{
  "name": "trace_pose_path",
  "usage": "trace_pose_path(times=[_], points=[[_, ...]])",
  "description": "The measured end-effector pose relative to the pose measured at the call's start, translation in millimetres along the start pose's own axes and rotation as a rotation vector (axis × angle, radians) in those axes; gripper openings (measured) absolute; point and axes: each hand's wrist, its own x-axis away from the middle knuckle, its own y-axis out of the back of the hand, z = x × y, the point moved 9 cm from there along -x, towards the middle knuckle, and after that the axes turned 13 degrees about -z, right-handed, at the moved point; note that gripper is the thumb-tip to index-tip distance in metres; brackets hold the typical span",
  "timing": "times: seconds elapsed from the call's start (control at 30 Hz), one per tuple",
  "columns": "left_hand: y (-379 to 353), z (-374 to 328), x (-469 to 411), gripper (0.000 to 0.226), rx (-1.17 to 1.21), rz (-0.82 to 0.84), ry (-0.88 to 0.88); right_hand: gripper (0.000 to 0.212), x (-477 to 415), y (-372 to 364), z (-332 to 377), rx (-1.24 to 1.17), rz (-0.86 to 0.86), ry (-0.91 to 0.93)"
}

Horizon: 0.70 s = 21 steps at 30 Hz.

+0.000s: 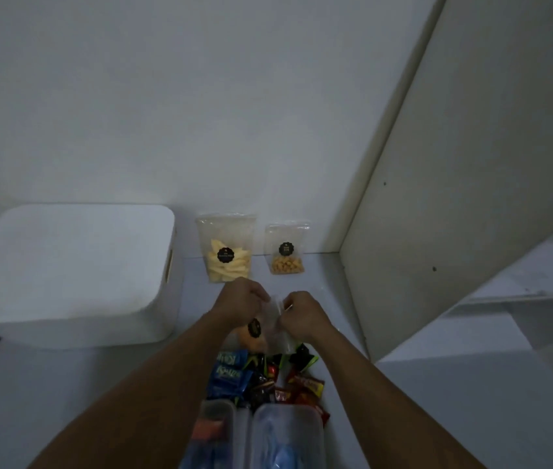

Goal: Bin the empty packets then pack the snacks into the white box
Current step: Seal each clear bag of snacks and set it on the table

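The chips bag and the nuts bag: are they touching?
Apart. The head view shows a strip of bare wall between the chips bag and the nuts bag.

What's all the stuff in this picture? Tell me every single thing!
box: 1, white, left on the table
chips bag: 1, clear with pale yellow chips, upright against the wall
nuts bag: 1, clear with tan round bits, right of the chips bag
held bag: 1, clear with orange snack, between both grips
blue packets: about 2, blue, left of the pile
dark packets: count unclear, black, middle of the pile
red packets: several, red, right of the pile
tubs: 2, clear, bottom edge
table: 1, white, under everything
panel: 1, off-white, right
left grip: 1, bare, pinches the held bag
right grip: 1, bare, pinches the held bag
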Motion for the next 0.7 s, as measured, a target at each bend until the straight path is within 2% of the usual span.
trace_pose_path(times=[0.13,0.2,0.27,0.47,0.57,0.7], points=[[42,-15,20,0.013,0.103,-0.027,-0.008,0.004,21,25,24,-0.051,-0.062,0.028],[65,-25,32,0.008,0.163,-0.041,-0.001,0.009,32,45,40,-0.101,-0.093,0.036],[90,-36,44,0.012,0.217,-0.066,0.005,0.020,45,68,60,-0.153,-0.127,0.055],[165,-89,79,0.004,0.394,-0.126,-0.079,0.002,94,131,135,-0.355,-0.206,0.231],[200,-114,93,0.017,0.503,-0.144,-0.121,0.009,116,158,171,-0.419,-0.242,0.312],[232,-139,110,0.014,0.576,-0.163,-0.156,0.012,140,190,203,-0.446,-0.335,0.413]])
